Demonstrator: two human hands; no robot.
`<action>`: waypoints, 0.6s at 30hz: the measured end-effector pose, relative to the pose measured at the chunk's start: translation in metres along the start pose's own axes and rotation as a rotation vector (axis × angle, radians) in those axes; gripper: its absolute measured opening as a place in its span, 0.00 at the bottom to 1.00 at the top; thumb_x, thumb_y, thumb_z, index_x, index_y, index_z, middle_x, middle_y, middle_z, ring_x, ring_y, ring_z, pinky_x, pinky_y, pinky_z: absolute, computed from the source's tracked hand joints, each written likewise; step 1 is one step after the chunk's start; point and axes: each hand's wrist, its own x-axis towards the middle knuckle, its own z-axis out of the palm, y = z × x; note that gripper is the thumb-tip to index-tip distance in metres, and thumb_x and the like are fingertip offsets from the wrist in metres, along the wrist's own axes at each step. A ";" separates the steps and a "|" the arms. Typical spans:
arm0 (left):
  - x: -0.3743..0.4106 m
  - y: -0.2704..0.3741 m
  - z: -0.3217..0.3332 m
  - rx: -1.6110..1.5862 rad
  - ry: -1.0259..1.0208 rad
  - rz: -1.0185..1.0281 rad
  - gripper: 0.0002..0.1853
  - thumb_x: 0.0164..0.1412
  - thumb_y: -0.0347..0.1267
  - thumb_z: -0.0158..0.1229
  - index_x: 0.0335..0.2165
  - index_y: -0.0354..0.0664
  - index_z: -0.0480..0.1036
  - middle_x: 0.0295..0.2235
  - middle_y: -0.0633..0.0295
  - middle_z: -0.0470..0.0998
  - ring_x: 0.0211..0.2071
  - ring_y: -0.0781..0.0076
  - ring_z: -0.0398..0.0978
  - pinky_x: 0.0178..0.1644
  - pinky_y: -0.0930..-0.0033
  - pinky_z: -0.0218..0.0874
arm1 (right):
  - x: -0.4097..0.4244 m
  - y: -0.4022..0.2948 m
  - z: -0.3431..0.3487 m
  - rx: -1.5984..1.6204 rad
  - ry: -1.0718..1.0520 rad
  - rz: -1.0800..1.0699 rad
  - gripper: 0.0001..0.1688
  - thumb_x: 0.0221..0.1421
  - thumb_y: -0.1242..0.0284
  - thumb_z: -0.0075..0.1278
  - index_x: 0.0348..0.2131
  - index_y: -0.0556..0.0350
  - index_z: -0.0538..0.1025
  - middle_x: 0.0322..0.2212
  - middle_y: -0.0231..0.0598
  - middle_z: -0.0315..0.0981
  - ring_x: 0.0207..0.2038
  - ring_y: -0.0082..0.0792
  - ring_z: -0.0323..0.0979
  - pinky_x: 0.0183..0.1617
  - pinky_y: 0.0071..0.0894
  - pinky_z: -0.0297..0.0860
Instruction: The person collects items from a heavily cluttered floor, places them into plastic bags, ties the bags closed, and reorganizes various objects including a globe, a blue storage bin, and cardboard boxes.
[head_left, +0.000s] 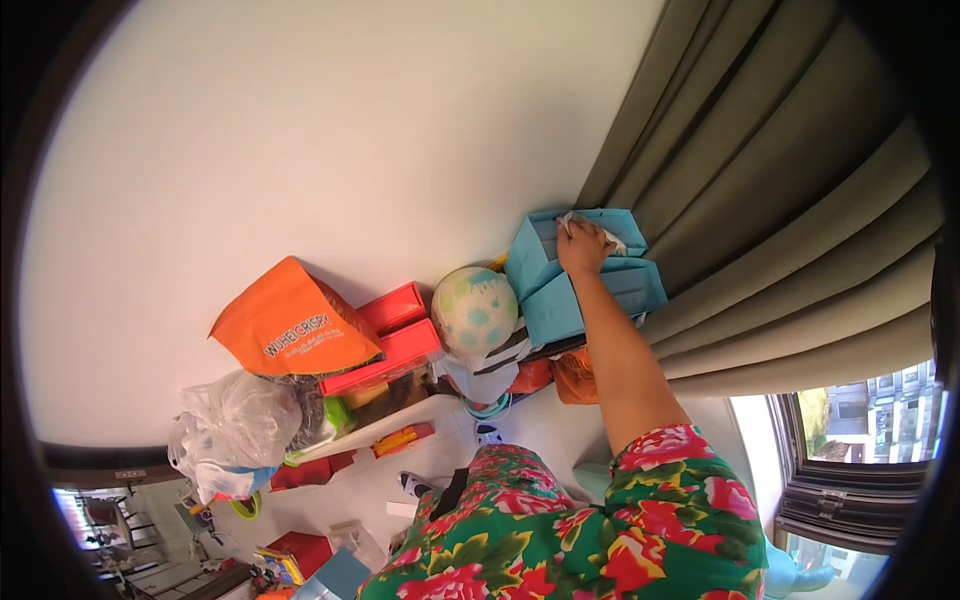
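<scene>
My right hand (583, 245) reaches into the upper of two light-blue paper boxes (534, 251), its fingers on crumpled white wrapping (616, 242). What the wrapping covers is hidden by the hand and the box walls. The second light-blue box (553, 309) stands directly in front, below my forearm, with a pale item partly visible inside. Left of the boxes sits a whitish ball (475, 311) with green and blue splotches. My left hand is out of view.
An orange bag (296, 322) bearing writing, red boxes (390, 352) and clear plastic bags (240, 412) crowd the white shelf unit (375, 427) against the wall. Grey-green curtains (750, 187) hang at right. A red box (300, 553) and other things lie on the floor.
</scene>
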 end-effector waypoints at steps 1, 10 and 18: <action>0.000 0.003 0.001 0.006 -0.002 -0.003 0.15 0.56 0.46 0.56 0.35 0.50 0.66 0.34 0.65 0.68 0.37 0.64 0.63 0.43 0.50 0.56 | 0.005 0.000 0.003 -0.012 -0.028 0.022 0.18 0.63 0.51 0.44 0.44 0.29 0.80 0.53 0.30 0.70 0.61 0.45 0.56 0.64 0.84 0.35; 0.006 0.021 0.005 0.029 -0.027 -0.015 0.15 0.55 0.46 0.57 0.37 0.51 0.68 0.36 0.65 0.69 0.39 0.62 0.65 0.44 0.47 0.58 | 0.020 0.018 0.025 0.013 -0.070 0.023 0.24 0.64 0.49 0.42 0.46 0.38 0.80 0.53 0.33 0.70 0.60 0.47 0.60 0.62 0.88 0.34; 0.035 0.043 0.007 0.073 -0.075 -0.056 0.16 0.54 0.46 0.57 0.38 0.52 0.69 0.38 0.64 0.71 0.41 0.60 0.66 0.46 0.45 0.59 | 0.021 0.064 0.000 0.273 -0.118 -0.074 0.31 0.58 0.48 0.50 0.49 0.50 0.78 0.49 0.45 0.74 0.57 0.50 0.66 0.63 0.57 0.55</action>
